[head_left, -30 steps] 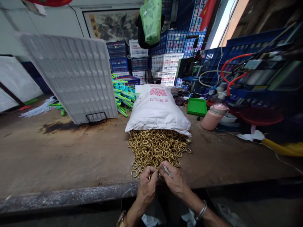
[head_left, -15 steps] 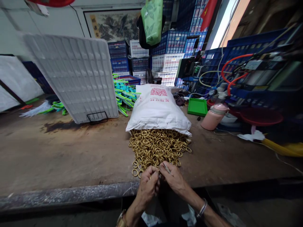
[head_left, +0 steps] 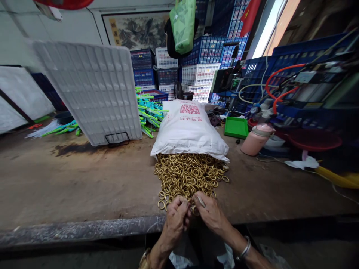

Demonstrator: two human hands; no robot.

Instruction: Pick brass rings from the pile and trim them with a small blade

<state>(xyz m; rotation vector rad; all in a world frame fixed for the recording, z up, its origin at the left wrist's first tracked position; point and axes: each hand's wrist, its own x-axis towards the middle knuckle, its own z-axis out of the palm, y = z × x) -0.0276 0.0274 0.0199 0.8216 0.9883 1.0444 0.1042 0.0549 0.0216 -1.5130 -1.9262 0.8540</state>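
A heap of brass-coloured rings (head_left: 185, 173) spills from the mouth of a white sack (head_left: 187, 130) with red print. At the near end of the heap, close to the table edge, my left hand (head_left: 176, 216) is closed in a pinch; whatever lies between its fingers is hidden. My right hand (head_left: 211, 213) is closed around a small, thin, pale metal piece (head_left: 201, 201), whose exact kind I cannot make out. A narrow gap separates the two hands, with a few rings beneath and beside them.
On the left of the table (head_left: 84, 186) a ribbed white plastic tray (head_left: 92, 89) leans upright, with green and blue plastic pieces (head_left: 150, 114) behind it. To the right are a green tray (head_left: 236, 127), a pink bottle (head_left: 257, 140) and a machine with orange hoses (head_left: 273, 80).
My right hand has shifted slightly right, away from the left, and the gap between them is wider. My left hand stays nearly in place, still pinched. The view has moved a little.
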